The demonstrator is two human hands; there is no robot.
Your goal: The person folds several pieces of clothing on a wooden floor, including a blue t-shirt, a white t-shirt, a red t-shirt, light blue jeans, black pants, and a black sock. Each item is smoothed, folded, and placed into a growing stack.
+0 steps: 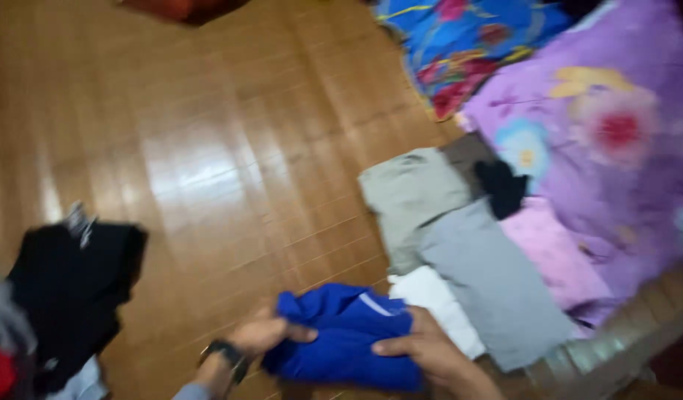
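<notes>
You are looking down at a wooden floor point(230, 148) with a bright sheen across the boards; your left hand point(266, 333) and right hand point(423, 350) both grip a bundled blue garment point(345, 337) at the bottom of the view, fingers closed over its edges; a dark watch point(226, 354) sits on your left wrist; just right of the garment lie folded pieces on the floor, a white one point(438, 304), a grey one point(497, 285), a pale green one point(412, 196) and a pink one point(552, 252); a purple flowered sheet point(615, 148) spreads beyond them; a heap of black clothing point(71, 289) lies at the left; the picture is blurred.
</notes>
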